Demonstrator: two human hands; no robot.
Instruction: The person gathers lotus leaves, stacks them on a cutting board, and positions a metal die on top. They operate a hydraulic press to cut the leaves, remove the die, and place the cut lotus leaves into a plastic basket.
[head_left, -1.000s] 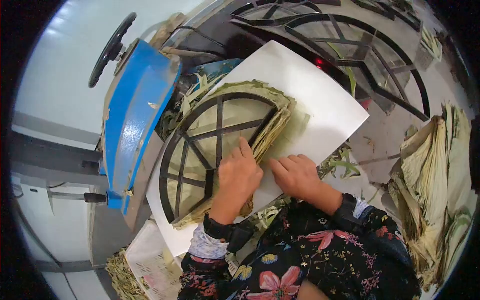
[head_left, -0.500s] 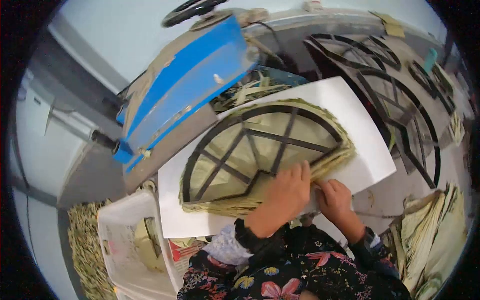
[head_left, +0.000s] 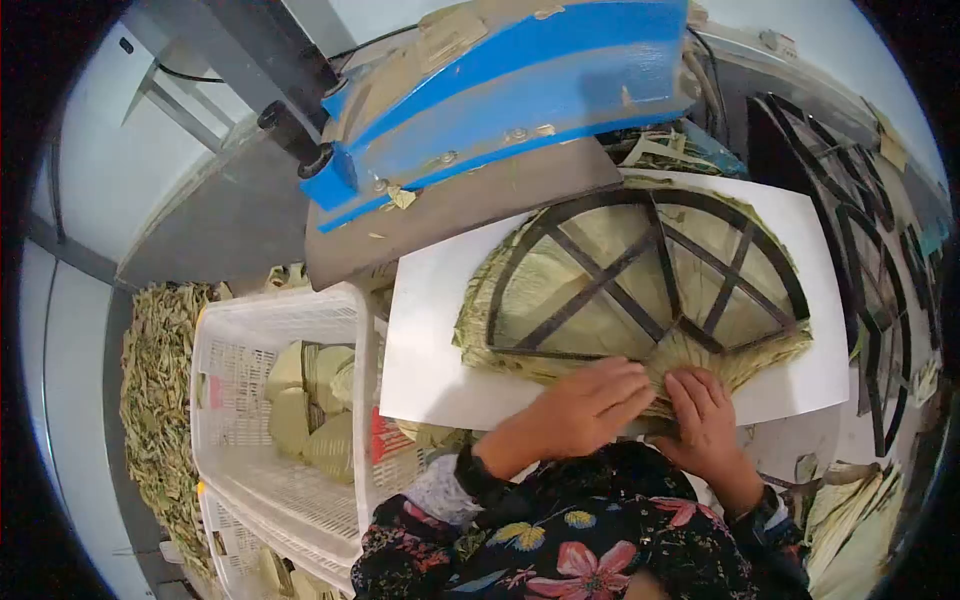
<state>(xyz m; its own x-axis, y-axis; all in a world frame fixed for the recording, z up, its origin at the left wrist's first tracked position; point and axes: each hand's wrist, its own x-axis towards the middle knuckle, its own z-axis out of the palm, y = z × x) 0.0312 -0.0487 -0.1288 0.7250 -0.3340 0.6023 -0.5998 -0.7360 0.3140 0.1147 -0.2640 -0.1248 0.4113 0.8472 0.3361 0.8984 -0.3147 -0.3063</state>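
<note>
Leaf stack (head_left: pixel 640 280): view's 3 o'clock, on white board (head_left: pixel 430 340), beneath black frame (head_left: pixel 668 260). Left hand (head_left: pixel 590 405) at its 7 o'clock edge, right hand (head_left: pixel 705 420) at 5; whether either grip closes, unclear. Handling: press evenly, frame undisturbed.

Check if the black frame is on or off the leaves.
On: the black frame lies atop the leaves, which protrude around it.
</note>
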